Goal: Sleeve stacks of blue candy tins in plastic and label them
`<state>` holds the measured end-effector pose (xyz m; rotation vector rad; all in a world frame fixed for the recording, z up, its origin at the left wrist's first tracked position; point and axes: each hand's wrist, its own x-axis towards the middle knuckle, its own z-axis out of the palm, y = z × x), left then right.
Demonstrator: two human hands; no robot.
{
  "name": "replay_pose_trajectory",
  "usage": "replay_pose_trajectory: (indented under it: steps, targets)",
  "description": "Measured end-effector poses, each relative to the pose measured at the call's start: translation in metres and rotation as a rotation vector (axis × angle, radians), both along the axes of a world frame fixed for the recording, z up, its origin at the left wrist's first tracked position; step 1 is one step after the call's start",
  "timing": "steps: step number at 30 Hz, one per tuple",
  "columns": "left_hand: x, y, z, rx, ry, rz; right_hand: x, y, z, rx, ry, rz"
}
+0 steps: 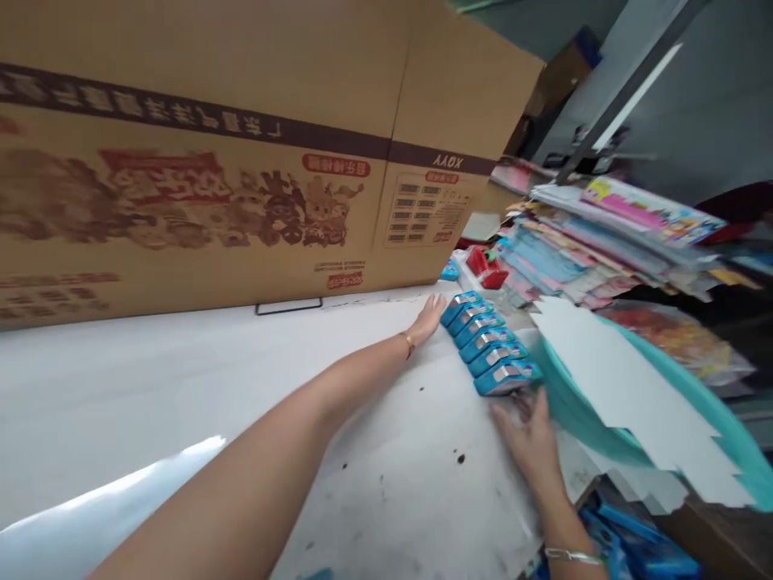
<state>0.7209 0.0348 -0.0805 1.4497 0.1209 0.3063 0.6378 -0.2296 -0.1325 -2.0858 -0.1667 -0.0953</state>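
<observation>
A slanting row of several small blue boxes (pixel 490 342) with silvery windows lies on the white tabletop (pixel 386 467). My left hand (pixel 427 318) reaches to the far end of the row, fingers stretched out beside the last box. At the near end, my right hand (pixel 528 427) has its thumb and fingers apart, close against the nearest box; its fingertips are partly blurred. The row lies between my two hands, and neither hand is visibly wrapped round a box.
A large printed cardboard carton (pixel 241 177) stands along the back. At right are a turquoise basin (pixel 561 387) with white card sheets (pixel 628 379) across it, a red tape dispenser (pixel 486 267) and stacked printed sheets (pixel 580 250). More blue packaging (pixel 640 540) lies below the table edge.
</observation>
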Motion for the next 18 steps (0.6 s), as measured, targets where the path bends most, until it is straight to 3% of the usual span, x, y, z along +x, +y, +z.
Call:
replay_pose_trajectory:
  steps: [3,6,9,12,15,18]
  targets:
    - [-0.066,0.037,0.044,0.3,0.196,-0.034,-0.063,-0.003,0.001,0.111,0.046,-0.049]
    - [-0.163,0.087,0.111,0.611,0.413,-0.138,-0.137,-0.014,0.007,0.098,0.097,0.003]
    - [-0.278,0.138,0.186,0.795,0.591,-0.127,-0.207,-0.02,0.012,0.155,0.158,0.191]
    - [-0.396,0.187,0.24,1.02,0.727,-0.024,-0.258,-0.006,0.015,0.152,0.161,0.434]
    - [-0.505,0.224,0.264,1.213,0.895,0.084,-0.283,0.029,0.027,0.074,0.106,0.519]
    - [-0.59,0.237,0.26,1.27,1.002,0.142,-0.284,0.068,0.047,0.088,0.066,0.53]
